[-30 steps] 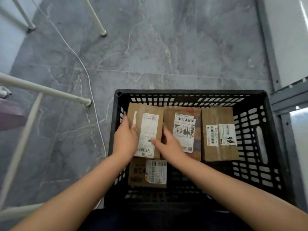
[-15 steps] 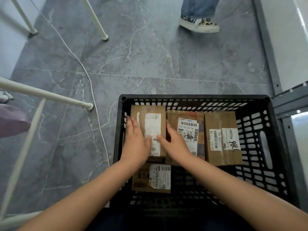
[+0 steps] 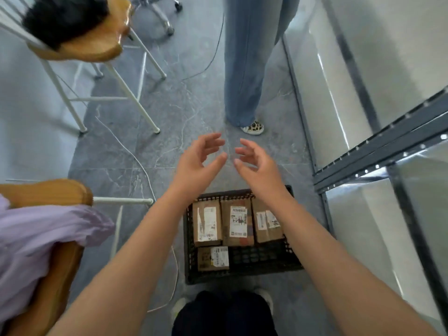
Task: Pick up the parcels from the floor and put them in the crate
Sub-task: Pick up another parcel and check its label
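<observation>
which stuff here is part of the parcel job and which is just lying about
Job: black crate, four cardboard parcels in it, left hand, right hand, both empty.
Lying about: wooden stools, purple cloth, white cable, grey shelving, bystander's leg.

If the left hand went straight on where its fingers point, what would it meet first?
The left hand would likely meet the standing person's jeans leg near the hem; depth is unclear.

Storeroom, metal shelving point(image 3: 378, 151), crated parcels point(image 3: 238, 223)
</observation>
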`<state>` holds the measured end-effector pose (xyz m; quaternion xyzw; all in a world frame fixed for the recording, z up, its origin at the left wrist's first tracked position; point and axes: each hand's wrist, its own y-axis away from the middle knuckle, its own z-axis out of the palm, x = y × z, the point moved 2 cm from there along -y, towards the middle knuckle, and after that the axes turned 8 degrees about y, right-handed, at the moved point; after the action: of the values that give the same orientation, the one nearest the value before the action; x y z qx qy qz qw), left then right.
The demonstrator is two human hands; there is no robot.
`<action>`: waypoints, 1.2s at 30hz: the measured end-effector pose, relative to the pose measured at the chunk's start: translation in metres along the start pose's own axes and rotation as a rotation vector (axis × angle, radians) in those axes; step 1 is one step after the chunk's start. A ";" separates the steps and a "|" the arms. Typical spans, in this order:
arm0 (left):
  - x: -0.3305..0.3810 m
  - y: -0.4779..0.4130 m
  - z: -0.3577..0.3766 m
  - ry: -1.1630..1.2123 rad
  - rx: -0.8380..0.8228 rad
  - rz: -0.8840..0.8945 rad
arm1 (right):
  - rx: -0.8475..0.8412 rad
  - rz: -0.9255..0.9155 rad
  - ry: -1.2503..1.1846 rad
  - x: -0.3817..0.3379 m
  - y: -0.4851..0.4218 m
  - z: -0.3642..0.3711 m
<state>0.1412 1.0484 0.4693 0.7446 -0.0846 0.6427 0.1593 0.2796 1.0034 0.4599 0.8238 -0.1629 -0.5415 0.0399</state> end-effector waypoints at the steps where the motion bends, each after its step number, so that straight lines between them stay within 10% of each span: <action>1: 0.039 0.004 -0.001 0.019 -0.014 0.031 | 0.029 -0.024 -0.017 -0.033 0.011 -0.024; 12: 0.377 0.085 0.030 0.144 -0.347 0.339 | 0.375 -0.275 -0.039 -0.294 0.183 -0.238; 36: 0.404 0.458 0.193 0.090 -1.566 0.664 | 1.488 0.232 -0.012 -0.237 0.674 -0.159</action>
<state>0.2337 0.5847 0.9015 0.3297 -0.7124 0.4412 0.4347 0.1862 0.4236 0.8965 0.6078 -0.5717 -0.2853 -0.4715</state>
